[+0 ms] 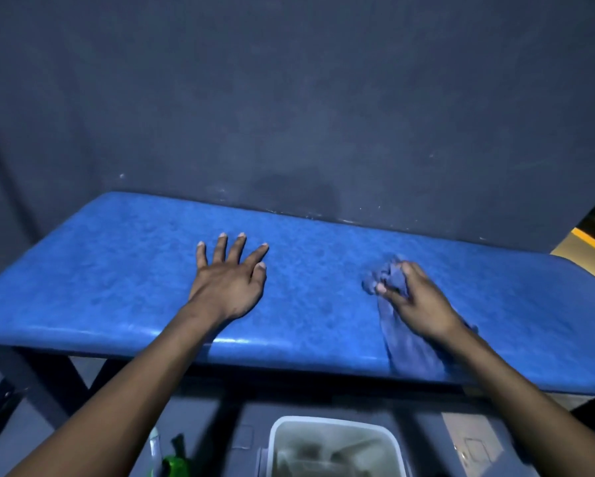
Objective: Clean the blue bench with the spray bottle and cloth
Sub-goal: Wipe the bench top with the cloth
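the main risk i see from here is the cloth (397, 325): a long tail of it trails from under my right hand (413, 297) toward the near edge of the desk (117, 270) at the lower right of the frame and hangs over it. if i push the wipe outward with only the bunched front part gripped, the loose tail could drag uselessly or slide off the edge, and i would be rubbing with fingers more than fabric. the cloth is nearly the same blue as the padding, so i could also misjudge where it ends. the other risk is the left hand (227, 280): it sits in the middle of the frame, in the way of a wipe coming across.

my right hand is partly curled, thumb and fingers pinching the crumpled front of the cloth and pressing it onto the desk at centre right. my left hand is fully spread, fingers straight and apart, over the desk surface, holding nothing.

the spray bottle (175, 464), green-topped, i judge to be the blurred thing at the bottom left edge, below the desk, beside a pale bin (334, 428) at bottom centre.
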A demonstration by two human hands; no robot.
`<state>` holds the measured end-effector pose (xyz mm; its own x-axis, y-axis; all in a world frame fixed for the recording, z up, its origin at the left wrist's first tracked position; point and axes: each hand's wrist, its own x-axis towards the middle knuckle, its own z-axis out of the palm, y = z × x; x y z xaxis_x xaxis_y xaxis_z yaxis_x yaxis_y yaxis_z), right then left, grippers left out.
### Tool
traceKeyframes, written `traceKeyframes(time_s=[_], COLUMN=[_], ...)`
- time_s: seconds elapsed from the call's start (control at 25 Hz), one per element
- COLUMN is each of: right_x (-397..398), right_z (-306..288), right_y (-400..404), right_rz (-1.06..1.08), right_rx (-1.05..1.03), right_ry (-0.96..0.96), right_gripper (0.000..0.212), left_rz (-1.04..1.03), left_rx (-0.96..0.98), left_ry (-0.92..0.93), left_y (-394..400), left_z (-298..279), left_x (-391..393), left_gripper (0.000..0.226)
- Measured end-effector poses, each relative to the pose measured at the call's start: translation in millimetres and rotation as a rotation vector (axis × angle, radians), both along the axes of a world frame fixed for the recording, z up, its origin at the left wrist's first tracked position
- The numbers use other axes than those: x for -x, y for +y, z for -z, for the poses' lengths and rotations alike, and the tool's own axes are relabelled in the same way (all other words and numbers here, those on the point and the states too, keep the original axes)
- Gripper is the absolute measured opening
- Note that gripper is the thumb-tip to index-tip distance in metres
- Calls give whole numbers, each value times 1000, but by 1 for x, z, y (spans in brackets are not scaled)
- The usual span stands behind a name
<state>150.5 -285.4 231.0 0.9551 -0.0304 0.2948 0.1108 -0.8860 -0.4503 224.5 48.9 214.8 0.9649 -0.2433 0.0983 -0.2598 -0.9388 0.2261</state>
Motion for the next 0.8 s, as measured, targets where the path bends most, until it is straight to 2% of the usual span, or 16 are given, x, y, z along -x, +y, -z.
traceKeyframes(time_s=[0.12, 0.2, 0.28, 0.36, 0.44, 0.56, 0.68, 0.76, 0.8], right_x=[-72, -101, -102, -77, -39, 5, 28, 51, 67], right_z=[5, 8, 8, 4, 4, 7, 0, 0, 4], right_y=[14, 42, 72, 88, 85, 75, 87, 106, 116], right_rz=[232, 223, 90, -112, -249, -275, -254, -238, -243], right_rx=[72, 52, 23, -23, -48, -63, -116, -146, -124], right_ry=[37, 16, -3, -9, 7, -13, -82, -120, -155], right_gripper=[42, 45, 38, 31, 33, 37, 28, 25, 28], left_rz=[-1, -5, -5, 0, -3, -8, 17, 72, 116], left_rx=[3, 8, 9, 9, 10, 6, 18, 125, 295], left_ry=[-6, -13, -10, -21, -21, 2, 42, 81, 129], left_y=[-1, -1, 0, 0, 0, 0, 2, 5, 11], left_z=[0, 1, 1, 0, 0, -1, -5, -15, -21], left_x=[-1, -2, -2, -3, -4, -4, -3, 0, 8], left_gripper=[57, 56, 56, 55, 55, 55, 55, 52, 47])
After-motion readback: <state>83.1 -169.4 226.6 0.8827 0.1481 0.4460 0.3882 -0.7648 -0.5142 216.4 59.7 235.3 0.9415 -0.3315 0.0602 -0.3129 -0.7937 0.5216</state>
